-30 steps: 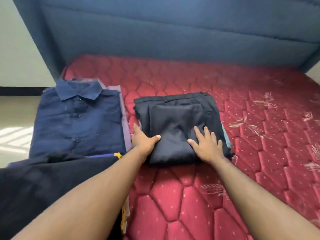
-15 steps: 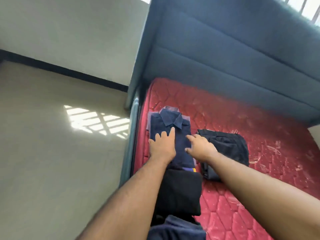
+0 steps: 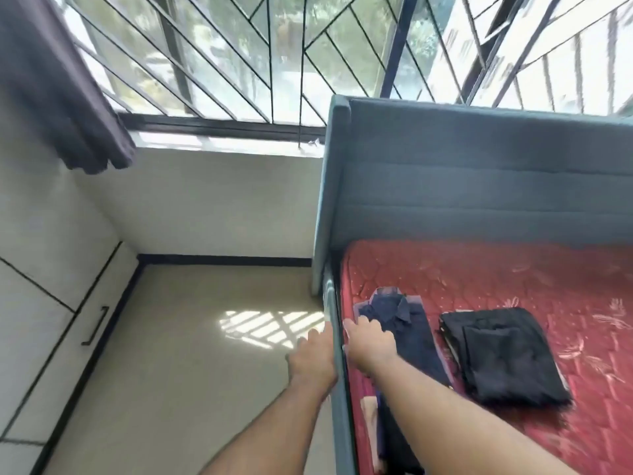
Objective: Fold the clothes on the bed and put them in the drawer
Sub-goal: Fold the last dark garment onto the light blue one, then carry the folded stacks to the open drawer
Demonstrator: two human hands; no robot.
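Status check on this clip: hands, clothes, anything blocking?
Left hand open, off the bed's edge. Right hand open on folded navy shirt. Black trousers folded alongside. Nothing in the way.

Barred window [image 3: 274,46], beige floor [image 3: 191,337], blue headboard [image 3: 479,173]

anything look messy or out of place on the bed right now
Nothing stands out. The folded navy shirt lies flat near the mattress edge, the folded dark trousers lie beside it, apart. The right hand rests at the shirt's edge; the left hand hangs off the bed.
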